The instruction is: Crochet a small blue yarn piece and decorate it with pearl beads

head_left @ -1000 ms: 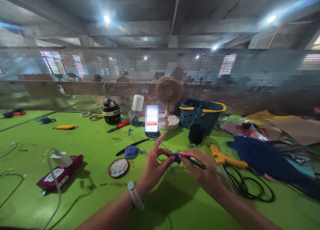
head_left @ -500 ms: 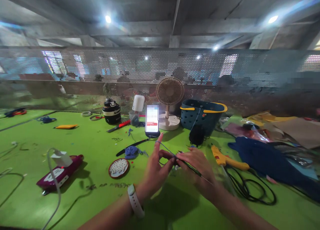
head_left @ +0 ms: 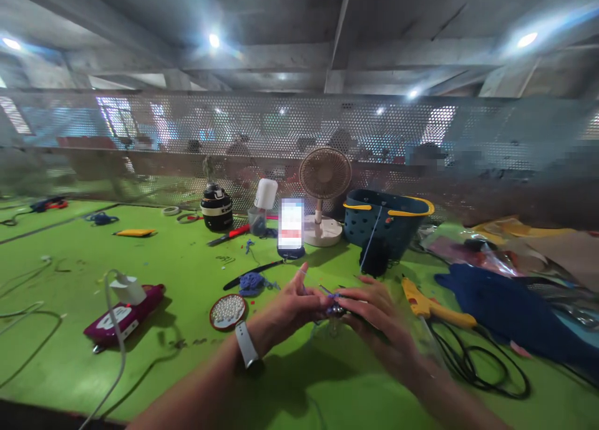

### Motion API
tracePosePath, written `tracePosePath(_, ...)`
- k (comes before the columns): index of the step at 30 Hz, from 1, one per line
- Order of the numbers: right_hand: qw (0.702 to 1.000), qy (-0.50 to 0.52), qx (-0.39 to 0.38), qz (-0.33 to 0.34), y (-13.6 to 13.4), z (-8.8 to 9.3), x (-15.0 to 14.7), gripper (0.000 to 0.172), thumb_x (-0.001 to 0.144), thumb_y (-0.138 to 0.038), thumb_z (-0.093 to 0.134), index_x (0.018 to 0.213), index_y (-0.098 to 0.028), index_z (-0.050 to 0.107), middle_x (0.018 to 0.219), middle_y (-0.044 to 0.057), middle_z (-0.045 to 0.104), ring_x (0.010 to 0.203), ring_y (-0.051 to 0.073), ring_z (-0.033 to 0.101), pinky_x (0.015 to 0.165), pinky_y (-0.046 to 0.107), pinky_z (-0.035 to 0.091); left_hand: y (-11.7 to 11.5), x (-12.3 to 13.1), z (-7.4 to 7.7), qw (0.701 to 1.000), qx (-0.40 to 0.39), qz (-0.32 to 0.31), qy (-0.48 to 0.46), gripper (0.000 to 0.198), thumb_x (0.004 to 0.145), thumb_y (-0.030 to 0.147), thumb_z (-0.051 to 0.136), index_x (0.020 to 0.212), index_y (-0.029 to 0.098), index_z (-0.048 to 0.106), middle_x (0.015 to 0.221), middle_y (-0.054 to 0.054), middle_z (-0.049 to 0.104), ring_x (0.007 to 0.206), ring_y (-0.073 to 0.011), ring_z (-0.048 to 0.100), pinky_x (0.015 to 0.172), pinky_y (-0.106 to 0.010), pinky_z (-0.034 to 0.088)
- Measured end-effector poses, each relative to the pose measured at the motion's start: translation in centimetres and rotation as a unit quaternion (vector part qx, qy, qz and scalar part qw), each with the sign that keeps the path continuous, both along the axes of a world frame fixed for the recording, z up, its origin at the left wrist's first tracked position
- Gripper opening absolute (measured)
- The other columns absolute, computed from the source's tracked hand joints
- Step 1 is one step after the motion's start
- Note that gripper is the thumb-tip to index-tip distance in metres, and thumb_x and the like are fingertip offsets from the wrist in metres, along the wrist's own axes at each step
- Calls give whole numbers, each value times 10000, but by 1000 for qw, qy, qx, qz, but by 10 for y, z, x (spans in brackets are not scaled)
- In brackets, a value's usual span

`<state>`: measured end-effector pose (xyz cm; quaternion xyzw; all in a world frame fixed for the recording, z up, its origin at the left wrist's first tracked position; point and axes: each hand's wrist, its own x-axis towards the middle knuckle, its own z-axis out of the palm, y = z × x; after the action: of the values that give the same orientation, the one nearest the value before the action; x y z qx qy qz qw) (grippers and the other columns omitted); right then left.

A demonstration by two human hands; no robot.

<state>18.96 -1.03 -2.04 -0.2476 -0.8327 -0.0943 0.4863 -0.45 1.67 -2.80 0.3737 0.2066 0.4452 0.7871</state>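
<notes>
Presently | left hand [head_left: 294, 306], right hand [head_left: 380, 310]: both grips clamped on beaded purple yarn piece [head_left: 336, 306] | red-rimmed dish [head_left: 212, 319] of pearl beads [head_left: 228, 309] on bench [head_left: 182, 280], near left wrist

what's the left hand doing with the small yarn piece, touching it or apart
Touching: in the head view, the left hand has its thumb and fingertips right against the small yarn piece, no gap showing.
</notes>
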Motion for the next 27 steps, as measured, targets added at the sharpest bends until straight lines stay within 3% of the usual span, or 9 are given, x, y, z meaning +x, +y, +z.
tracePosePath(7, 998, -36, -30, 51, 6, 5, 7, 206, 951, -287, 526, 1105, -291, 662, 997, 24, 738, 892, 182, 672, 961, 421, 426, 8, -16, 7, 997, 45, -54, 44, 1215, 689, 52, 778, 1493, 167, -126, 695, 11, 694, 626, -122, 644, 666, -247, 456)
tracePosePath(13, 995, -56, -45, 64, 7, 8, 11, 184, 918, -222, 582, 1071, -268, 674, 975, 21, 742, 866, 175, 666, 989, 437, 388, 16, -22, 8, 994, 55, -66, 61, 1242, 669, 29, 775, 1488, 159, -150, 680, 2, 708, 577, -120, 630, 588, -228, 412)
tracePosePath(19, 995, -23, -69, 74, 5, 12, 12, 185, 878, -186, 632, 1032, -263, 699, 900, 11, 745, 802, 175, 671, 984, 442, 391, 20, -26, 9, 995, 58, -59, 60, 1197, 678, 26, 750, 1497, 155, -114, 694, -3, 707, 586, -111, 620, 588, -227, 390)
tracePosePath(27, 977, 81, -180, 85, -1, 11, 7, 202, 837, -161, 677, 973, -304, 718, 876, -16, 754, 876, 198, 686, 940, 384, 472, 21, -22, 2, 994, 71, -54, 60, 1116, 647, 11, 684, 1510, 161, -8, 701, 12, 683, 605, -113, 585, 622, -255, 377)
